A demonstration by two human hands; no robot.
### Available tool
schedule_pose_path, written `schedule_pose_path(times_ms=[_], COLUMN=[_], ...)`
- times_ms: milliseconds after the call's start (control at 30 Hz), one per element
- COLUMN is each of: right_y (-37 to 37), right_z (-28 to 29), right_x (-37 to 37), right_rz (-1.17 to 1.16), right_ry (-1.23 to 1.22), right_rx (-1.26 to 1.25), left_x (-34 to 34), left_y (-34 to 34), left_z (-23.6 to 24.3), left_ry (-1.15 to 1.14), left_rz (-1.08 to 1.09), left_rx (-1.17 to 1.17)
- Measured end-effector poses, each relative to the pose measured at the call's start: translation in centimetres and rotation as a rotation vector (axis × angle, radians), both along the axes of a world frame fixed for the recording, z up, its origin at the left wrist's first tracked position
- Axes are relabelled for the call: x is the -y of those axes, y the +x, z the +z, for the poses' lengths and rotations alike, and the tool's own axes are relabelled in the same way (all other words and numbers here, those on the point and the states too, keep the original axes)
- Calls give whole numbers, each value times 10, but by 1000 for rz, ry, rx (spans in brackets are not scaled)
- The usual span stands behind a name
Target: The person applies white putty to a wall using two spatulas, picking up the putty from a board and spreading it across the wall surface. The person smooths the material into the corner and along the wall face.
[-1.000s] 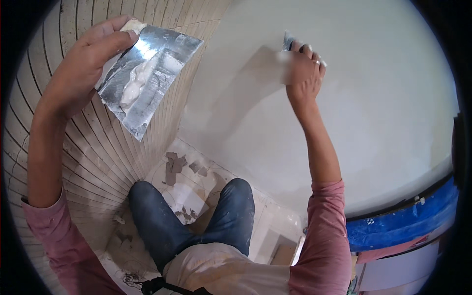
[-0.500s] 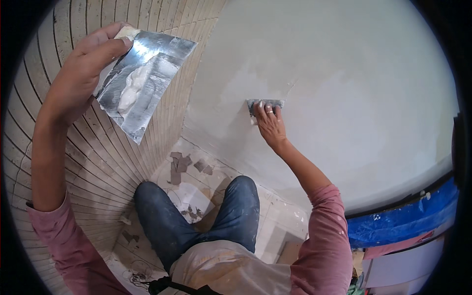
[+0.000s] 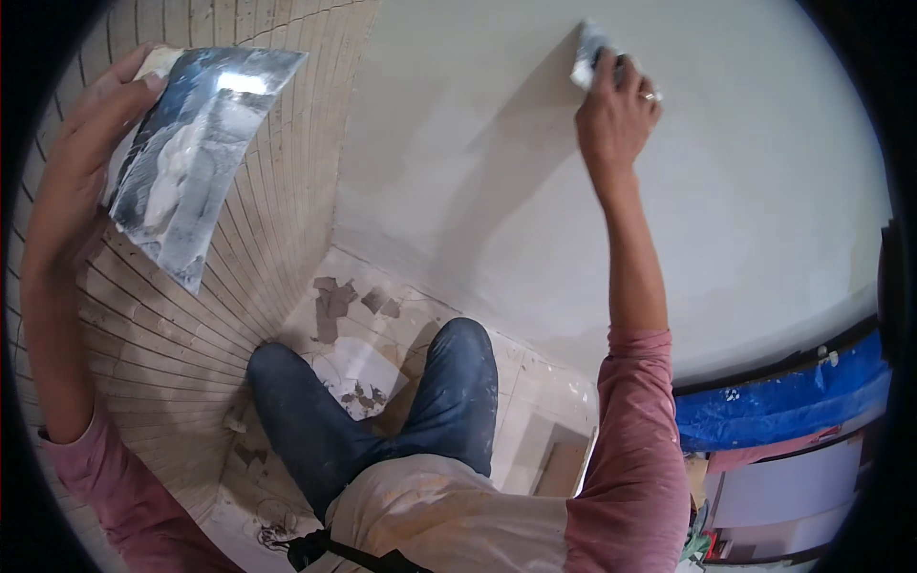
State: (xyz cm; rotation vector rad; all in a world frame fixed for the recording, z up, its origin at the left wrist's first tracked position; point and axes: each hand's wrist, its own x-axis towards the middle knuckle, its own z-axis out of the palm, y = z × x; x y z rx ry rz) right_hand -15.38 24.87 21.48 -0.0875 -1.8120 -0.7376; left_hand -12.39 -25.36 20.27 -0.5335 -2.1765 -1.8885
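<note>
My left hand (image 3: 84, 162) is closed on the edge of a wide, shiny metal putty knife (image 3: 224, 129) at the upper left. A smear of white putty (image 3: 172, 177) lies on its blade. Up on the pale plastered wall (image 3: 458, 105), my right hand (image 3: 619, 110) grips a smaller putty knife (image 3: 585, 59), partly hidden behind the fingers. Its blade is tilted and casts a long shadow on the wall; whether the edge touches the surface I cannot tell.
A ribbed, slatted wall (image 3: 277, 181) rises on the left. Torn brown scraps (image 3: 332, 304) and a white sheet (image 3: 361, 368) lie on the floor between my knees. Blue plastic sheeting (image 3: 783, 406) runs along the lower right. A brown board (image 3: 564, 466) rests near my right elbow.
My right hand has moved up and to the right with the smaller putty knife, which has turned. My left hand and the wide putty knife have shifted left.
</note>
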Motion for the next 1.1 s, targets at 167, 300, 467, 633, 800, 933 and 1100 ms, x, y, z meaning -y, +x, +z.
schedule_pose_path(times_ms=[167,300,467,633,800,933,1100], right_y=[8,51,76,76,54,45,57], right_z=[-109,-169,-128,22,52,-15,-133], right_x=[-32,-49,-23,-36,-62,-75,-98], right_rz=[30,12,-2,-18,-57,-48,-30], right_ry=[188,292,-10,11,43,144,302], right_rx=[249,561,607,-5,-66,49,486], left_x=[-3,-16,-14,-13,-26,-23,-14], left_y=[1,14,13,5,10,0,2], left_z=[3,17,18,10,11,10,13], left_ry=[-33,-84,-95,-45,36,12,20], left_rz=[6,-59,-146,-124,-95,-183,-296], left_rx=[16,65,13,37,64,66,160])
